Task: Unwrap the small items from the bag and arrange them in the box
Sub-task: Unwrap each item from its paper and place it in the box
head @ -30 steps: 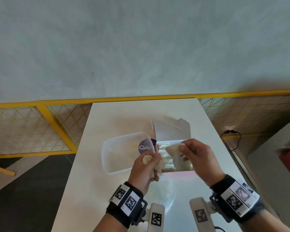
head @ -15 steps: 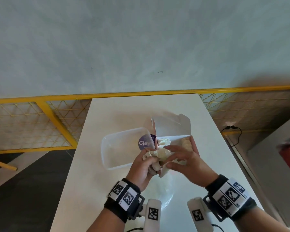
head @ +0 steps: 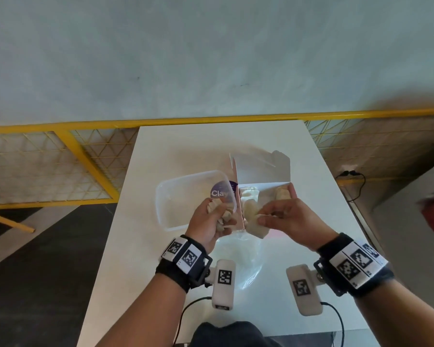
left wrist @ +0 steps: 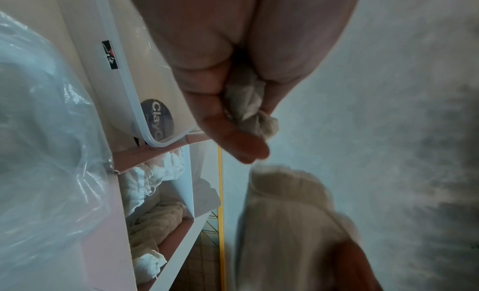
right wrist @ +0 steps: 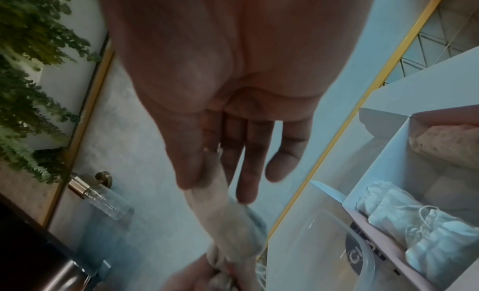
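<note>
Head view: the white table [head: 176, 146] runs away from the person toward a yellow mesh railing [head: 60, 156] and a pale grey wall [head: 211, 51]; dark floor lies to the left of the left arm, and a cable is plugged in low on the wall off to the right. Both hands are raised above the table, just apart. The left hand [head: 211, 224] is closed round a crumpled cream wrapper [head: 222, 216], fingers curled tight on it. The right hand [head: 286, 219] pinches the edge of a flat cream fabric pouch [head: 254, 227] between thumb and forefinger, with the other fingers extended. Just beyond the hands stands the open pink and white box [head: 263, 169], lid up, with cloth-wrapped small items [head: 248, 194] inside. Beyond the left hand, touching the box, is a clear plastic container [head: 176, 189]. Below the hands, toward the person, lies the crinkled clear bag [head: 238, 256].
</note>
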Available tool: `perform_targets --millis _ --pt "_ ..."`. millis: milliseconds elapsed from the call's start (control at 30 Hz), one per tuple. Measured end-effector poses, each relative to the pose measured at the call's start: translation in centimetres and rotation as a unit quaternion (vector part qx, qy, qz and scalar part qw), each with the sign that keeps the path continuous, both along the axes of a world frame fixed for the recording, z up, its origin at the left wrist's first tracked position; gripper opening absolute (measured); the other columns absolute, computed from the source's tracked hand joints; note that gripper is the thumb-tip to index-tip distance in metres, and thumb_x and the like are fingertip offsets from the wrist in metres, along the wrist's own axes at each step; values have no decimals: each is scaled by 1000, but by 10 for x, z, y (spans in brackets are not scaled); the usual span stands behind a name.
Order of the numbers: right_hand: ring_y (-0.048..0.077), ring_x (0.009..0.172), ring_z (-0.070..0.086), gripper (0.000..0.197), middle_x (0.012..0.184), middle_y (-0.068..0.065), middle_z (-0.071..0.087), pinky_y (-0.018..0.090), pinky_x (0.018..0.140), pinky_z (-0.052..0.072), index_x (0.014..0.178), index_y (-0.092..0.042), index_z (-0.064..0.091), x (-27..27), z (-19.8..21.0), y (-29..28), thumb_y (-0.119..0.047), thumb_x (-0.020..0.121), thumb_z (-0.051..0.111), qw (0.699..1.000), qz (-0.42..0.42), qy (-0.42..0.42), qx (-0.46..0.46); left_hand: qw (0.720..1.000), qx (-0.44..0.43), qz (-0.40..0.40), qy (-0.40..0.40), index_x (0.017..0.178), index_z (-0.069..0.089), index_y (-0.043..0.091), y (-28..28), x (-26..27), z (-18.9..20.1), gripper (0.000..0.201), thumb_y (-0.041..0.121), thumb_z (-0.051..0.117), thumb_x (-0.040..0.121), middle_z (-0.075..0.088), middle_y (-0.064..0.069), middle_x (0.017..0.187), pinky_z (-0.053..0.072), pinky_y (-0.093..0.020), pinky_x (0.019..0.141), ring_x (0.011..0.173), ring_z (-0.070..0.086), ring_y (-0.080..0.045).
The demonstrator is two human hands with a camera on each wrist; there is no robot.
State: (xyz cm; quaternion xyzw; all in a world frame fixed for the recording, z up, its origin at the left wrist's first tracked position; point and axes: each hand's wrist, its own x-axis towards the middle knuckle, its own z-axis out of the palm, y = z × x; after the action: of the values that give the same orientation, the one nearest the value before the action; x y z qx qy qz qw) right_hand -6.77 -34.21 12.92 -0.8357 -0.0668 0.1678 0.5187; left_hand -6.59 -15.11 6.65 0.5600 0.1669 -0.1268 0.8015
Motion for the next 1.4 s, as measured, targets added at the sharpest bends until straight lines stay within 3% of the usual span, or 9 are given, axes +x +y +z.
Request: perform_targets --millis 67,167,400,633,867,1000,1100,1267,1400 --pt "4 71 55 5 77 -2 64 19 75 46 77 -19 73 -3 2 -2 -15 76 75 992 115 49 -13 1000 21 8 8 89 55 16 3 1 -4 7 12 53 95 55 -9 72 27 -15 36 46 49 -14" --pt "-8 70 54 9 78 -15 66 7 71 41 76 -32 69 -8 0 3 -25 78 74 959 249 47 -124 997 77 -20 -1 89 57 16 2 2 -8 10 22 54 96 57 -6 69 21 -16 39 44 42 -14" --pt "-9 75 53 7 79 -18 62 5 70 37 87 -23 72 0 -23 10 -27 82 70 955 223 -67 -183 991 115 -55 -36 86 63 13 -3 -5 -16 5 15 62 91 46 3 55 27 -17 37 42 34 -9" --pt "-9 75 51 12 82 -22 58 4 73 35 92 -24 73 -5 -20 10 -30 83 68 928 288 -39 -232 993 101 -53 -34 87 64 12 1 -9 -21 6 7 66 86 63 -7 73 40 -24 45 59 57 -15" --pt "-3 71 54 11 90 -10 71 5 69 38 90 -23 75 -2 -27 4 -28 81 70 945 230 -26 -230 995 -73 -66 21 98 64 10 3 -16 -16 17 4 49 93 66 -15 98 51 -34 74 85 62 -23" --pt "-11 65 55 4 73 -15 64 5 67 41 80 -20 72 -3 -23 5 -17 78 74 980 162 -13 -111 986 -106 -109 60 91 68 12 -2 -25 -17 14 4 57 88 65 -11 90 54 -35 64 78 64 -22" --pt "-12 64 55 5 73 -13 63 2 65 40 82 -15 70 -3 -25 4 -13 79 73 992 103 -10 -72 984 -88 -146 56 102 61 10 -6 -29 -14 14 5 55 91 62 -12 89 58 -35 53 72 65 -22" --pt "-16 81 51 6 93 -4 64 5 77 40 80 -15 72 -5 -33 -2 -17 76 75 995 52 -48 -72 989 -19 -144 12 93 62 12 -5 -26 -14 7 8 56 92 60 -7 80 55 -29 50 68 60 -21" --pt "6 82 56 3 79 -5 67 12 75 43 77 -26 72 -3 -26 -15 -23 78 73 993 -13 -75 -90 992 63 -104 -19 91 62 13 -2 -24 -17 3 11 60 91 60 -5 77 50 -27 53 65 58 -19"
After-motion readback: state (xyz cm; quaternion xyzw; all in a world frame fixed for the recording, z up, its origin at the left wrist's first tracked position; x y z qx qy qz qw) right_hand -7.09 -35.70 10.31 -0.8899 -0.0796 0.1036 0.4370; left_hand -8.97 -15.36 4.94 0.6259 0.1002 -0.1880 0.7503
